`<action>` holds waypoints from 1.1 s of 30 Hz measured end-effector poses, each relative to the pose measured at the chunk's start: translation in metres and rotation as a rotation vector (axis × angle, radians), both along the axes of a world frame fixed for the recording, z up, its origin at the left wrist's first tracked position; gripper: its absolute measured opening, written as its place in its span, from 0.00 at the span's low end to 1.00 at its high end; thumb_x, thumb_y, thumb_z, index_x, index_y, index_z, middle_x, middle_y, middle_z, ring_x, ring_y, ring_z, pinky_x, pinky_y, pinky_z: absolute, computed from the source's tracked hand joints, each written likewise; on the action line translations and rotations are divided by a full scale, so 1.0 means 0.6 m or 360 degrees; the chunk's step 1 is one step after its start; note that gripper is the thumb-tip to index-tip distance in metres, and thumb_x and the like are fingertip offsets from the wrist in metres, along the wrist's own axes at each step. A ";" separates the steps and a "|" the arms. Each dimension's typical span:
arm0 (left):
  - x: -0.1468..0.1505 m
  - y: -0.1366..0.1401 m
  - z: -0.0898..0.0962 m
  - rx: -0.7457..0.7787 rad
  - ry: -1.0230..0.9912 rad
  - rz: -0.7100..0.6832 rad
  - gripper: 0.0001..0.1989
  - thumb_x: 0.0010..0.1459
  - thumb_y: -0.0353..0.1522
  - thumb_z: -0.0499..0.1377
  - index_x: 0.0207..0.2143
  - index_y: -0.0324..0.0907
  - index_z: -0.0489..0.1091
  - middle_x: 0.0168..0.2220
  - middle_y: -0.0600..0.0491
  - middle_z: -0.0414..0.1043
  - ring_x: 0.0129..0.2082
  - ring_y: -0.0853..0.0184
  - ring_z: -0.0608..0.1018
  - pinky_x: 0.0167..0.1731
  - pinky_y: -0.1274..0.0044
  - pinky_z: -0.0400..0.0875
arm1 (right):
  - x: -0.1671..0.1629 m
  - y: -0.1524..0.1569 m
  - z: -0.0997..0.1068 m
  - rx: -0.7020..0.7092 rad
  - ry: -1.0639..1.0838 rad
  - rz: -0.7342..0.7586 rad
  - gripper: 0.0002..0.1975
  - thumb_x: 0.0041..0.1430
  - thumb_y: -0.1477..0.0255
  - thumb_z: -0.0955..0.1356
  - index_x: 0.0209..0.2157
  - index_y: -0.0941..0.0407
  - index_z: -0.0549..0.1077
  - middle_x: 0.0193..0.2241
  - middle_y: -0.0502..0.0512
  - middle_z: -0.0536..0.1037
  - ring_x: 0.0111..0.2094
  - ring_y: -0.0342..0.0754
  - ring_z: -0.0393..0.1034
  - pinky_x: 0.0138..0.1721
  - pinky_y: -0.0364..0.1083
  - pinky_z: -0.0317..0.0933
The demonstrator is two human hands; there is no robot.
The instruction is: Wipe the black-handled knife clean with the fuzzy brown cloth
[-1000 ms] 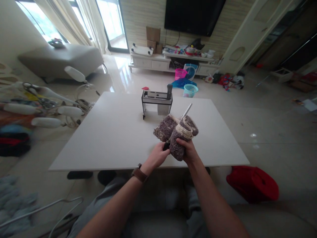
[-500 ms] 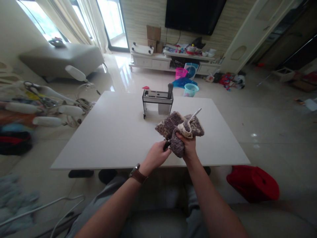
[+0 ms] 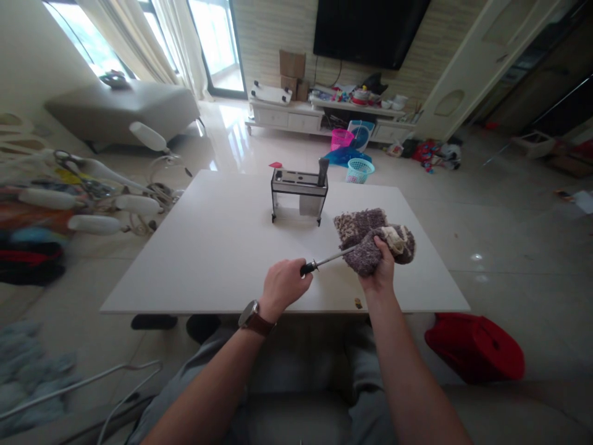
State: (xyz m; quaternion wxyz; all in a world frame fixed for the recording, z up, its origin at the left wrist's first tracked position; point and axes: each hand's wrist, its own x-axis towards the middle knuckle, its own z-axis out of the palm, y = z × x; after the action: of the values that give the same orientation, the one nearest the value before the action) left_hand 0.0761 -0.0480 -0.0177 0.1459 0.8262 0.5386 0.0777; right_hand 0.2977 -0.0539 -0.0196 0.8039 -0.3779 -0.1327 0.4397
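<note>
Right grip holds cloth partly hiding a rod.

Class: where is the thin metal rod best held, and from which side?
Probably by its black handle, coming from the left, as the left grip does: the handle points left, clear of the brown cloth, which hides the thin shaft's far end.

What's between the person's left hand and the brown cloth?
In the head view, a thin metal rod runs from the black handle in the left hand to the brown cloth.
</note>
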 end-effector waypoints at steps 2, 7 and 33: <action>0.002 0.001 -0.003 -0.0005 0.0010 0.0033 0.11 0.62 0.38 0.54 0.35 0.46 0.75 0.32 0.48 0.78 0.32 0.60 0.78 0.29 0.72 0.56 | -0.010 -0.004 0.005 -0.0058 0.0066 0.0112 0.16 0.51 0.67 0.74 0.43 0.53 0.76 0.40 0.51 0.83 0.42 0.50 0.79 0.44 0.54 0.76; 0.014 -0.002 -0.009 0.0005 -0.0043 0.0066 0.11 0.64 0.39 0.53 0.37 0.46 0.74 0.34 0.47 0.79 0.34 0.59 0.79 0.31 0.72 0.58 | -0.073 -0.017 0.005 -0.0274 0.0030 0.0311 0.20 0.42 0.71 0.78 0.41 0.52 0.76 0.38 0.49 0.83 0.42 0.48 0.79 0.44 0.49 0.75; -0.010 0.001 0.010 0.0101 0.0056 -0.0056 0.09 0.63 0.37 0.55 0.35 0.47 0.74 0.34 0.50 0.81 0.35 0.59 0.80 0.30 0.71 0.57 | -0.012 0.004 0.005 -0.0145 -0.0200 -0.0240 0.21 0.43 0.73 0.78 0.41 0.52 0.76 0.38 0.47 0.82 0.39 0.46 0.78 0.40 0.47 0.76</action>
State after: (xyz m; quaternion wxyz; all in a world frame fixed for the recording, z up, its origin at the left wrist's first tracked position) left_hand 0.0701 -0.0471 -0.0116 0.1116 0.8410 0.5237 0.0777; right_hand 0.2902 -0.0518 -0.0165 0.8068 -0.4499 -0.1340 0.3589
